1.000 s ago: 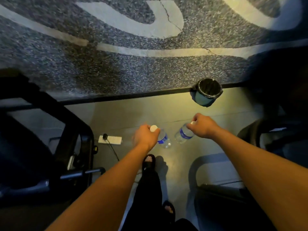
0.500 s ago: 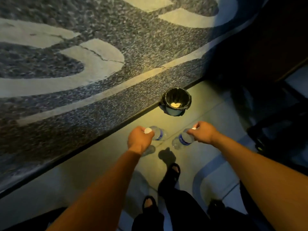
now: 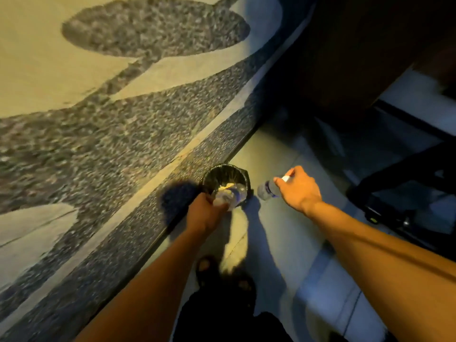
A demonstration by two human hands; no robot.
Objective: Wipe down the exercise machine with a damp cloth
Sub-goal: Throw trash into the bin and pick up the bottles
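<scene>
A speckled, rough-looking stone-chip wall (image 3: 138, 134) carried smooth, matt, pale painted shapes. The floor (image 3: 278, 233) looked like smooth, faintly glossy tile. A small bin (image 3: 243, 180) was lined with a crinkled, shiny black plastic bag. The left hand (image 3: 206, 214) held a clear plastic bottle (image 3: 230, 197), glossy and see-through, over the bin. The right hand (image 3: 299, 191) gripped a second clear plastic bottle (image 3: 267, 190) with a blue label and a smooth white cap (image 3: 286, 178). At the right stood a dark machine frame (image 3: 394, 178); its finish was too dim to judge. The dark trousers (image 3: 222, 319) looked like matt cloth.
</scene>
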